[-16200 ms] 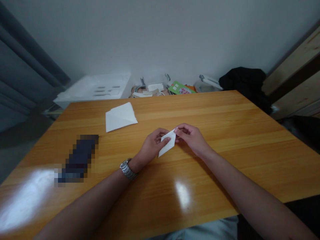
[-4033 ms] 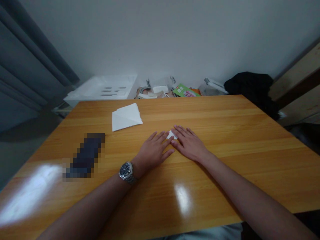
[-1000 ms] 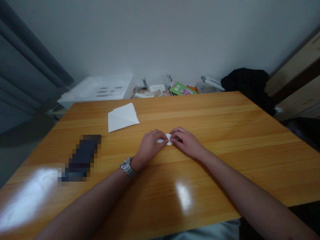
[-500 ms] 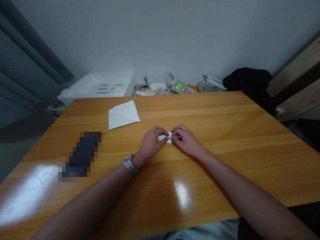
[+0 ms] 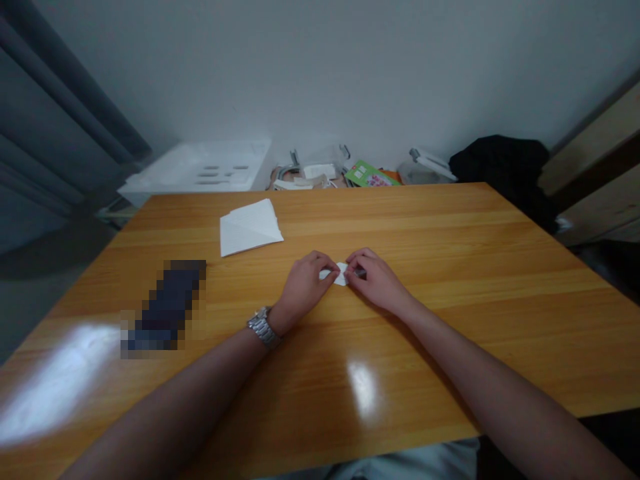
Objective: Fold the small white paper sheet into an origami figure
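A small white piece of folded paper (image 5: 342, 274) lies between my hands near the middle of the wooden table (image 5: 430, 233). My left hand (image 5: 307, 283), with a metal watch (image 5: 262, 326) on its wrist, pinches the paper's left side between thumb and fingers. On the right side, the thumb and fingertips of my right hand (image 5: 373, 277) close on the same paper. The fingers cover much of it, so its exact folds cannot be made out.
A stack of white paper sheets (image 5: 250, 228) lies at the table's back left. Nearer on the left is a dark, pixelated object (image 5: 167, 307). Behind the table stand a white tray (image 5: 200, 167), a green booklet (image 5: 371, 175) and a black cloth (image 5: 500, 163).
Both hands stay on the small paper in nearly the same pose. The whole view has shifted slightly; nothing was let go or picked up.
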Action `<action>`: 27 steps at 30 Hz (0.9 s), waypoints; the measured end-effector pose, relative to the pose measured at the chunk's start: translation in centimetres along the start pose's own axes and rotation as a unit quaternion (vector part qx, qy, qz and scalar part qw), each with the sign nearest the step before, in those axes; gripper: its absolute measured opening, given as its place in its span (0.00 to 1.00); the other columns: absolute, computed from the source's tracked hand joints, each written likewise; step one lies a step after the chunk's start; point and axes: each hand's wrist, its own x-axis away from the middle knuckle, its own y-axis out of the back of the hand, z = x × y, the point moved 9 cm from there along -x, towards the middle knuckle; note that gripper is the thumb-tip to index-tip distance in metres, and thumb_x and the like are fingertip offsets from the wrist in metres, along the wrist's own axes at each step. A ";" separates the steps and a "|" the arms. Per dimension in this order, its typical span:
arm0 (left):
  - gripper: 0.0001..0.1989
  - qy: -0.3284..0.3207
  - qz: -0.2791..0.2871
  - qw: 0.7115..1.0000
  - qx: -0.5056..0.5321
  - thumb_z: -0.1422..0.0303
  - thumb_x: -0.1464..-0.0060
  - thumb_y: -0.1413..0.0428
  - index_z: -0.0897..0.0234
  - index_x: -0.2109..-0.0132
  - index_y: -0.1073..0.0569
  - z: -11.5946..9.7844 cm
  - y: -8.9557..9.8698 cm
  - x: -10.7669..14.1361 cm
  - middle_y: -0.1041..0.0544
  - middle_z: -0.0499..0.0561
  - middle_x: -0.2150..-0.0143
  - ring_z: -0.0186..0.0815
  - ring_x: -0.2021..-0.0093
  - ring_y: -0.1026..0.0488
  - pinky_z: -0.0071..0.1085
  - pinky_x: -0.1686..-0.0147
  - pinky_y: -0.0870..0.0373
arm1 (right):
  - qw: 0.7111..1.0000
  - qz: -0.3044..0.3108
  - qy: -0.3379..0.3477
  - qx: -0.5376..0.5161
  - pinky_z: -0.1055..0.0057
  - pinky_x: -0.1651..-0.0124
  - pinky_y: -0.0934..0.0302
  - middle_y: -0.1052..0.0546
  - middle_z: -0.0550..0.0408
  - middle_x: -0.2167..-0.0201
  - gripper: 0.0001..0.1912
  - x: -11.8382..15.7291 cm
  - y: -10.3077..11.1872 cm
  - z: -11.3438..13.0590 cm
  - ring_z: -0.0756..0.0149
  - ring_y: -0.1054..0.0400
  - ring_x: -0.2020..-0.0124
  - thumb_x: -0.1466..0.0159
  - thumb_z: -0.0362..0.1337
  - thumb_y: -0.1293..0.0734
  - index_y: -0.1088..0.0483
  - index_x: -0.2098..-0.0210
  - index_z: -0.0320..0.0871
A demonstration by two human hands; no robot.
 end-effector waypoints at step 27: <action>0.05 -0.034 0.014 0.999 -0.010 0.69 0.39 0.42 0.62 0.63 0.21 -0.6 0.3 0.2 0.22 0.52 0.54 0.39 0.54 0.24 0.37 0.50 0.29 | 0.998 0.041 0.035 -0.045 0.64 0.49 0.35 0.27 0.49 0.54 0.05 0.6 0.4 0.0 0.63 0.30 0.53 0.36 0.28 0.33 0.26 0.65 0.43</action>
